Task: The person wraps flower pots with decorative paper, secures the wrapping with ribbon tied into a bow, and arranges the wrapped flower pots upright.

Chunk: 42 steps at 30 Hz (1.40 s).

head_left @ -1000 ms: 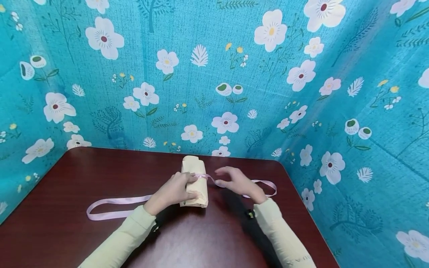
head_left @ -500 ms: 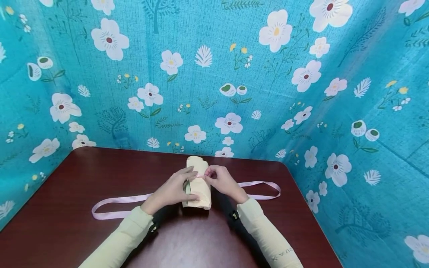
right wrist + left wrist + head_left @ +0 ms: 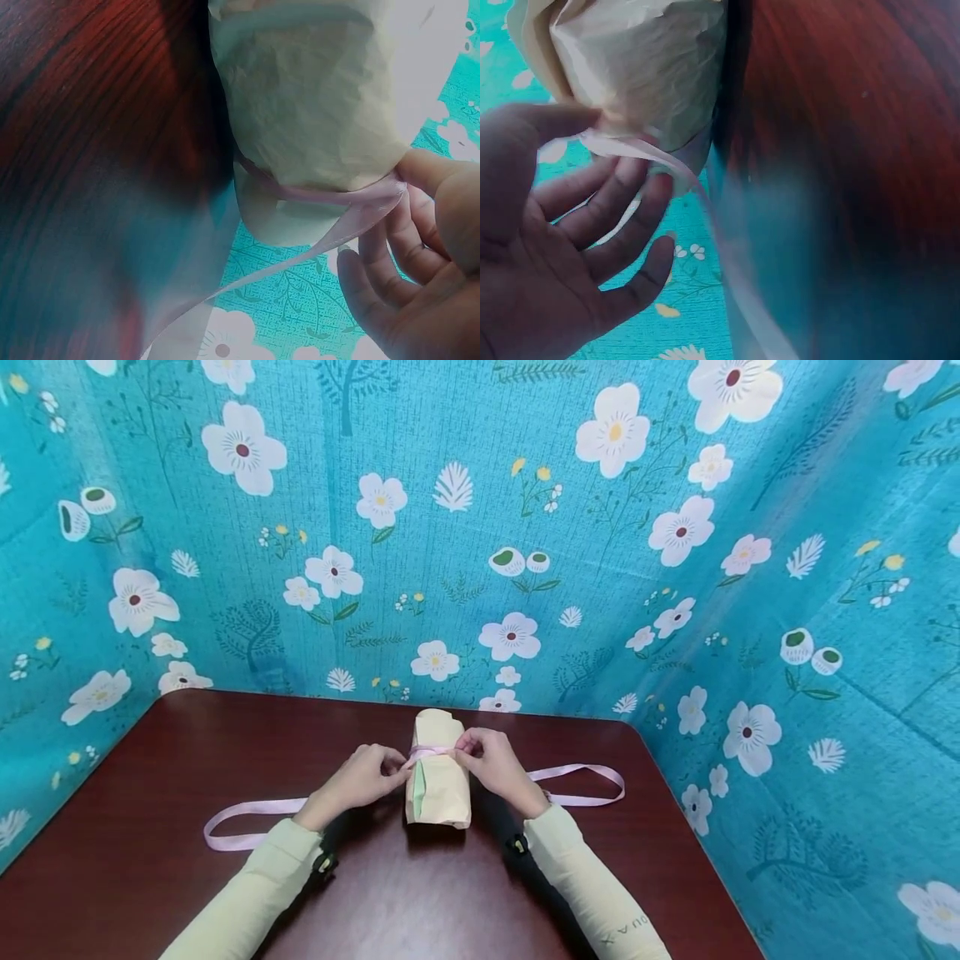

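Observation:
A cream paper-wrapped bundle (image 3: 444, 789) lies lengthwise on the dark red table, with a green strip showing along its left side. A pink ribbon (image 3: 432, 750) crosses its middle. At the left side, my left hand (image 3: 365, 775) pinches the ribbon between thumb and fingertips; the left wrist view shows the ribbon (image 3: 671, 161) running from those fingertips down across the table edge. My right hand (image 3: 495, 766) pinches the ribbon at the right side of the bundle. In the right wrist view, the ribbon (image 3: 352, 206) wraps the paper and trails off from the thumb and forefinger.
Long ribbon tails loop out on the table (image 3: 420, 902), one left tail (image 3: 243, 827) and one right tail (image 3: 592, 785). Behind and to the right hangs a blue flowered cloth (image 3: 450, 527). Black bands with small devices sit at both wrists.
My right hand has come left to the bundle and taken hold of the ribbon. My left hand has drawn back from the bundle's top to its left side, now pinching the ribbon.

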Tool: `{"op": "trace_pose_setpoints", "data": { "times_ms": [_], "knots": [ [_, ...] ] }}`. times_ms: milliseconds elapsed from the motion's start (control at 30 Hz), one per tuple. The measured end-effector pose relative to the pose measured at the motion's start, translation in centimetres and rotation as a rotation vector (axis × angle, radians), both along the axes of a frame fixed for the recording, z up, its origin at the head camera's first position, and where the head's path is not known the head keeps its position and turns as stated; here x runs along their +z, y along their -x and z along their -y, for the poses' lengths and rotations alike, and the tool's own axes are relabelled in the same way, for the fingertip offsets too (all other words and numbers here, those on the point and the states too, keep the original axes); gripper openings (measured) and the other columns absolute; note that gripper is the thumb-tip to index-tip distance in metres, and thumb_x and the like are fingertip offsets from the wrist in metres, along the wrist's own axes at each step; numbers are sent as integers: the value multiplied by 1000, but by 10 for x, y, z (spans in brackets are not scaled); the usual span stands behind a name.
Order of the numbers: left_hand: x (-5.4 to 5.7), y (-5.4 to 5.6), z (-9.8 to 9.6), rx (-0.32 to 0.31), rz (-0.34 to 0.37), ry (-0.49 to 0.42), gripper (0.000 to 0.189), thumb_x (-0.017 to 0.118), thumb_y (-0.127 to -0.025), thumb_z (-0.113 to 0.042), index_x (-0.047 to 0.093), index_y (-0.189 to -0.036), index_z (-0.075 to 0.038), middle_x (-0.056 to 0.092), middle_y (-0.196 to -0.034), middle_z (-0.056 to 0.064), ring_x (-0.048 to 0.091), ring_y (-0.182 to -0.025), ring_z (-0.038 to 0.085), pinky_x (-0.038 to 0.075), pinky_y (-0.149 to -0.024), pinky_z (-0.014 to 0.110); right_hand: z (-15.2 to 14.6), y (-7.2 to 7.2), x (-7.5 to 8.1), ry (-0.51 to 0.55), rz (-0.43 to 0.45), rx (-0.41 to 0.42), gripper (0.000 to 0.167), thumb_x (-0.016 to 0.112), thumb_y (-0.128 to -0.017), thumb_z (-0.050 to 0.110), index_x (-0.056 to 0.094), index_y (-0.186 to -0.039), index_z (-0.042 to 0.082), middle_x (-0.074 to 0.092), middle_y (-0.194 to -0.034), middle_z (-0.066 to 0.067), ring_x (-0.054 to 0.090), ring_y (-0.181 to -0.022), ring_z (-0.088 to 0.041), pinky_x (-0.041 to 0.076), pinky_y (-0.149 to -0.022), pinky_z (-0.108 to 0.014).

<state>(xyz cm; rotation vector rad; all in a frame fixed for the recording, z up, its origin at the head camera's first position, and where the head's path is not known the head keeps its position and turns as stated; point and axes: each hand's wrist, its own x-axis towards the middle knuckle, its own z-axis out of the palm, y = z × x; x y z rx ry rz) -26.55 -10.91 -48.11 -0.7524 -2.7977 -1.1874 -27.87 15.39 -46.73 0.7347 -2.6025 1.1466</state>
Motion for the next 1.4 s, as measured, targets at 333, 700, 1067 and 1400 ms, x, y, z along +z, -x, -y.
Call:
{"op": "trace_pose_setpoints", "data": {
  "times_ms": [333,700,1067,1400],
  "knots": [
    [9,7,19,57,-81,-83,12,69,-97,-12,80,-91,-8,73,-77,6,54,-62,12,46,-61,28,-20,-2,8,-113,144,60,13,76,-92,12,73,-104,8,67,-84,1,59,-77,-12,55,-75,-27],
    [11,17,32,91,-42,-69,18,69,-98,-19,81,-95,-6,75,-78,10,56,-62,17,45,-59,29,-34,-2,7,-182,116,-6,5,76,-93,15,74,-89,13,66,-84,0,56,-73,-12,53,-68,-25],
    [1,4,46,145,18,44,20,69,-97,-20,82,-96,-5,74,-74,3,57,-65,12,46,-60,31,-44,-1,-2,-175,173,28,6,74,-93,9,76,-88,7,72,-78,-6,58,-64,-11,50,-58,-24],
    [-3,0,52,149,21,100,19,69,-98,-21,83,-95,-8,70,-67,1,52,-58,12,40,-53,31,-49,-3,-3,-193,269,61,11,69,-97,10,76,-95,2,74,-78,-9,62,-62,-17,51,-57,-25]
  ]
}}
